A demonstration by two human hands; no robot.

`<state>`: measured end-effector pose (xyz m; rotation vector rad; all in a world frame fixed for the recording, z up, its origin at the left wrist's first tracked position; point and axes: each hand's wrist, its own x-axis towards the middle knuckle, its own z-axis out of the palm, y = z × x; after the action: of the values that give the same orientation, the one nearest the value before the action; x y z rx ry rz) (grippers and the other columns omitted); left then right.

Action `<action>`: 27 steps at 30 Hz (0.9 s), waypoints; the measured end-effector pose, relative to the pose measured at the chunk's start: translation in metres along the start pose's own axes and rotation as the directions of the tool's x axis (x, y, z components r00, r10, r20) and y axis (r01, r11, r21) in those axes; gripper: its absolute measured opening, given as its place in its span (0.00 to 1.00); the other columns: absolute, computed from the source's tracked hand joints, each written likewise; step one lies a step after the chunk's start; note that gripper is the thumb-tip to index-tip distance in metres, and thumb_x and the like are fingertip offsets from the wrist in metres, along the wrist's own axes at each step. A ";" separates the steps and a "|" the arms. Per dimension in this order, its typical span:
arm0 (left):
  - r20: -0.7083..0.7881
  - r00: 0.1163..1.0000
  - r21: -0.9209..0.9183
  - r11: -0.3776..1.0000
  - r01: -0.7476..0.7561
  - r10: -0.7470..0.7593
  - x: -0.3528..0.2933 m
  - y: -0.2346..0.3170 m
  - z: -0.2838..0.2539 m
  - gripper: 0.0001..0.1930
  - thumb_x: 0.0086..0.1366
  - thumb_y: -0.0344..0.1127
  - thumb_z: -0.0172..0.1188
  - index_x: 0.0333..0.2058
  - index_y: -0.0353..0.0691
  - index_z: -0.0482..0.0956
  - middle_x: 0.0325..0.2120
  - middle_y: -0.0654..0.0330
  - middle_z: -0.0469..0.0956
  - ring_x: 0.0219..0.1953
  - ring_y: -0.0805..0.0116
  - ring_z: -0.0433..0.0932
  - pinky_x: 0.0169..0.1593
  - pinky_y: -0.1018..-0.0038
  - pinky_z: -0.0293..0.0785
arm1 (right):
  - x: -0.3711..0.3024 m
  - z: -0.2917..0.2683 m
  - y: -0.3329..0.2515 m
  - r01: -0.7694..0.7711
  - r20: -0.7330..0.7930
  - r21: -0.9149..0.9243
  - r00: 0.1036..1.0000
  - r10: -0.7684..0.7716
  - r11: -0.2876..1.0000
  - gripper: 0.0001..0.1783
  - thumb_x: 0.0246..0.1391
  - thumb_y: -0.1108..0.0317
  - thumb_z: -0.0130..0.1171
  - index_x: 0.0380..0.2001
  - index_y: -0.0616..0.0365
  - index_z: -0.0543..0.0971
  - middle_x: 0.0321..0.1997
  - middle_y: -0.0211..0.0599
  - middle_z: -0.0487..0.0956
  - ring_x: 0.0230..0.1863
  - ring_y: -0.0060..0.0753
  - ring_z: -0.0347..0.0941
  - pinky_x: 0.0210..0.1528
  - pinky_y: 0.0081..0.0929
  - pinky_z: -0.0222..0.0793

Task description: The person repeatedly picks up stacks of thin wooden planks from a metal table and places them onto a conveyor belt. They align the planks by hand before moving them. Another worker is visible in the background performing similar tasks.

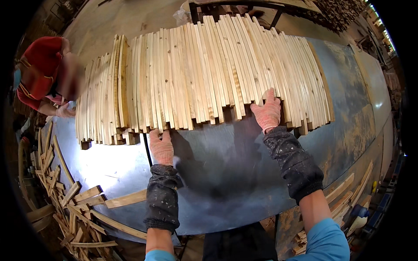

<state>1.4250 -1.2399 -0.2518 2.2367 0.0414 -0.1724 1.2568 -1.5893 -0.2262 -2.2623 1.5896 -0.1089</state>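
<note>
A wide row of pale wooden strips [187,78] lies side by side across a metal-topped table [217,169], their near ends uneven. My left hand [161,148], in a pinkish knit glove, touches the near ends left of the middle, with its fingers apart. Further right, my gloved right hand [267,114] rests against the strip ends. Its thumb and a forefinger are spread, the forefinger lying on top of the wood. Neither hand is closed round a strip. Dark speckled sleeve covers are on both forearms.
A person in a red top [41,69] stands at the left, one hand [65,110] at the row's left end. Loose scrap pieces [82,200] pile up at the lower left. More offcuts [344,200] lie lower right. A bench frame [257,5] stands beyond the table.
</note>
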 end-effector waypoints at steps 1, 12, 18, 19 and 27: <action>0.017 1.000 -0.076 0.997 0.019 -0.018 0.000 -0.004 0.001 0.21 0.70 0.42 0.68 0.51 0.30 0.81 0.42 0.44 0.87 0.45 0.45 0.86 0.52 0.56 0.80 | -0.002 0.002 0.001 0.026 -0.021 0.017 0.999 -0.026 1.000 0.61 0.52 0.50 0.77 0.83 0.49 0.55 0.65 0.59 0.70 0.66 0.63 0.70 0.68 0.53 0.73; -0.037 0.998 0.124 0.991 -0.046 0.051 -0.117 -0.064 -0.053 0.13 0.70 0.35 0.62 0.45 0.31 0.81 0.39 0.42 0.84 0.40 0.43 0.85 0.48 0.54 0.80 | -0.119 -0.008 0.084 0.135 -0.057 0.114 0.990 -0.130 0.984 0.56 0.51 0.57 0.75 0.80 0.55 0.60 0.59 0.63 0.72 0.62 0.69 0.69 0.67 0.56 0.69; 0.026 0.999 0.084 0.996 0.040 -0.042 -0.248 -0.131 -0.129 0.13 0.69 0.33 0.65 0.48 0.32 0.81 0.37 0.46 0.83 0.38 0.50 0.83 0.46 0.59 0.79 | -0.263 -0.028 0.172 0.088 0.013 0.109 0.996 -0.090 0.990 0.59 0.48 0.58 0.77 0.81 0.54 0.59 0.62 0.60 0.70 0.64 0.68 0.66 0.67 0.56 0.68; 0.012 1.000 0.118 0.993 0.011 -0.013 -0.270 -0.145 -0.142 0.13 0.69 0.33 0.65 0.48 0.32 0.80 0.37 0.47 0.83 0.38 0.51 0.82 0.46 0.59 0.79 | -0.288 -0.032 0.185 0.084 0.022 0.111 0.996 -0.087 0.990 0.60 0.48 0.58 0.78 0.81 0.54 0.59 0.62 0.60 0.69 0.64 0.67 0.66 0.68 0.56 0.68; 0.215 0.975 0.245 0.969 -0.009 -0.045 -0.351 -0.184 -0.222 0.18 0.68 0.38 0.68 0.50 0.32 0.81 0.38 0.47 0.84 0.41 0.50 0.82 0.50 0.57 0.78 | -0.400 -0.073 0.258 0.038 0.257 0.087 0.965 -0.059 0.996 0.61 0.50 0.50 0.78 0.82 0.55 0.58 0.68 0.61 0.70 0.68 0.65 0.68 0.71 0.52 0.68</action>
<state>1.0850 -0.9411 -0.2100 2.4500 -0.0836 -0.4562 0.8627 -1.3156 -0.1880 -2.1527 1.3695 0.1050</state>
